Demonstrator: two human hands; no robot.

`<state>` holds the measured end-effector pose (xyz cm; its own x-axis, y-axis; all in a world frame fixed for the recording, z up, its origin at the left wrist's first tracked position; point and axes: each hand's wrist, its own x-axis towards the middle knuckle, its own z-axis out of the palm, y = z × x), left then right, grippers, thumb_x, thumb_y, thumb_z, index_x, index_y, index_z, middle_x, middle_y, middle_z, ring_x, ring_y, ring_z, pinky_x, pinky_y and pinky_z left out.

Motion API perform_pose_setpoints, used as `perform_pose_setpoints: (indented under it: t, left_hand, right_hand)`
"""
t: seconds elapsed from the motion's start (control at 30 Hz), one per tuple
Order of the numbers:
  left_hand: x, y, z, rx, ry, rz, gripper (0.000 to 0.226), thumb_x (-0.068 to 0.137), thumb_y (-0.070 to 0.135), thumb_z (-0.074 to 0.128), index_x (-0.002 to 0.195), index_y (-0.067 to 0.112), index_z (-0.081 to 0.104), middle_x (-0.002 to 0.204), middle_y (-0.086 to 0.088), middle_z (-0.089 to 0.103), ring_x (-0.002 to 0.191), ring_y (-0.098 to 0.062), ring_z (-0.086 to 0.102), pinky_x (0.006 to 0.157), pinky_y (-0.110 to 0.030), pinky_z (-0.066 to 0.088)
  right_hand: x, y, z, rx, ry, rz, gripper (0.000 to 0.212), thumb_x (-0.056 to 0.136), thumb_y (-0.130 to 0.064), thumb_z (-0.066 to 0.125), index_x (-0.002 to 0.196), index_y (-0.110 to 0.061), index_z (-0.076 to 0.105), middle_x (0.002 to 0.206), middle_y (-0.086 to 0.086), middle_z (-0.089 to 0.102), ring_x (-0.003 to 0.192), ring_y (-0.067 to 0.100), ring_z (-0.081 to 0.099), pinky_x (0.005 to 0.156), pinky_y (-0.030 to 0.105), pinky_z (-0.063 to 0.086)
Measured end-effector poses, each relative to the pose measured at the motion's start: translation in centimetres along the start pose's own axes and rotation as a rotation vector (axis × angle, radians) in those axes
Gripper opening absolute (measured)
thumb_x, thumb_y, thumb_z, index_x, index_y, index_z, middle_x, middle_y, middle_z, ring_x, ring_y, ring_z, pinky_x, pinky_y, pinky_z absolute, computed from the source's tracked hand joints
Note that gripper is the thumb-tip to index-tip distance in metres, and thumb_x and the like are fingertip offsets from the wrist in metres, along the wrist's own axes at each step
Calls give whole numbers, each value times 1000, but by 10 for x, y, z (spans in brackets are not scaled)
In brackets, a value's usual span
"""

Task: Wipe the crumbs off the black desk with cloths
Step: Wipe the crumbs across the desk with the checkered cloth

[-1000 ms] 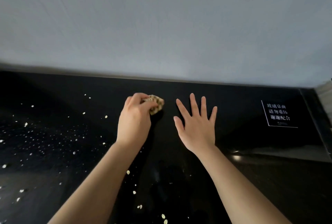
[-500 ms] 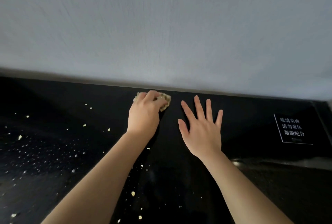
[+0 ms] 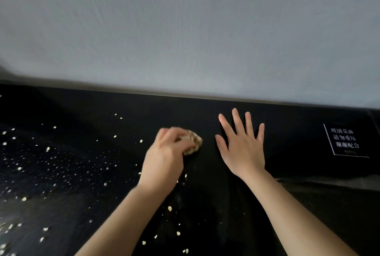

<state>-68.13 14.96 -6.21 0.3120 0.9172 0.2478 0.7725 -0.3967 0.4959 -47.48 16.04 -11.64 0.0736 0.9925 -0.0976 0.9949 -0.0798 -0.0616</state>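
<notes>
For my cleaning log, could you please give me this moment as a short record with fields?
surface: black desk, set against a grey wall
left hand: grips a crumpled beige cloth on the desk; blurred
right hand: flat on the desk, fingers spread, holds nothing
crumbs: scattered mostly to the left of the left hand, some by the left forearm
notice: white lettering, far right of the desk
task state: not done, many crumbs lie on the desk
</notes>
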Motion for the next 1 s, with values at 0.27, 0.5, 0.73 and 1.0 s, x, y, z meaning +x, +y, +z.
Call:
perform_pose_setpoints:
  t: [0.27,0.5,0.73,1.0]
  left_hand:
    - [60,-51,10,207,21,-269,32,86,0,54,106,16,72,115,-2,57,105,-25,46,63,-31,36]
    - [-15,-16,12,109,-93,15,29,73,-1,71,92,21,75,104,0,63,92,-25,56,51,-31,49]
    - [-74,6,-4,-129,-310,141,35,72,-6,70,85,26,75,101,7,62,89,-15,56,60,-32,57]
    - [-9,4,4,55,-133,-182,35,87,1,52,106,23,72,113,4,53,105,-20,45,65,-35,48]
  right_hand:
    - [-6,0,0,4,38,-21,64,93,-61,8,152,-38,17,163,1,12,149,32,6,117,61,7]
    - [-15,0,-1,7,20,-25,59,97,-59,15,152,-37,15,163,1,9,150,32,3,117,60,5]
    - [-88,19,7,-39,2,-20,59,97,-57,15,153,-38,15,163,-2,11,150,27,4,118,58,11]
    - [-100,22,10,-47,8,-5,58,98,-58,9,153,-38,14,162,-3,10,150,25,4,118,57,10]
